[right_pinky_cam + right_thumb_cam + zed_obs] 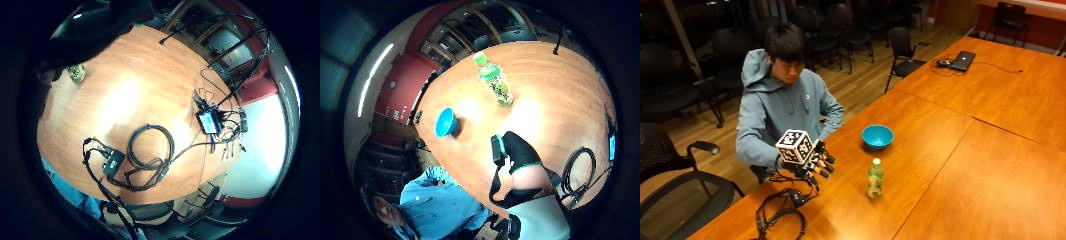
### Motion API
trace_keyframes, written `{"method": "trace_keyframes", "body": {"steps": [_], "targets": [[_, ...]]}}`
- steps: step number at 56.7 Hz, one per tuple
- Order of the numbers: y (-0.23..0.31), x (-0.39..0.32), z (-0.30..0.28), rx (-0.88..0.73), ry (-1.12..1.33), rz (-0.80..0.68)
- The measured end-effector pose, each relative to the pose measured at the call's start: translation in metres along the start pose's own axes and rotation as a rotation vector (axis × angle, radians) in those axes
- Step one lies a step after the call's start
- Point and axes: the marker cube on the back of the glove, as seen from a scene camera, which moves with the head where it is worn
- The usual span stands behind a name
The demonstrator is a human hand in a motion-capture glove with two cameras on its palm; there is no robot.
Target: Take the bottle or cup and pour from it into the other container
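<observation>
- The gloved right hand (pixel 814 164) hovers above the wooden desk (pixel 973 165) near its edge, in front of the seated person, holding nothing; its fingers (pixel 826 166) are relaxed and slightly spread, pointing toward the bottle.
- The bottle (pixel 874 178), clear with a green label and a yellow-green cap, stands upright on the desk near the hand, on the side its fingertips face, apart from it.
- In the thumb side palm view the bottle (pixel 493 80) stands out beyond the hand, with bare desk between.
- The blue bowl-like cup (pixel 877 136) sits upright on the desk further from the hand than the bottle, near the desk edge, well apart from the hand.
- A coil of black cable (pixel 778 218) lies on the desk just below the wrist.
</observation>
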Motion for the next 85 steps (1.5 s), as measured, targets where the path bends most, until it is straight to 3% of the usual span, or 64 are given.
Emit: {"method": "trace_keyframes", "body": {"steps": [24, 47, 85], "targets": [[-0.034, 0.005, 0.044, 0.03, -0.366, 0.004], [-0.073, -0.015, 0.082, 0.141, -0.565, -0.046], [-0.145, -0.07, 0.152, 0.082, -0.995, -0.023]]}}
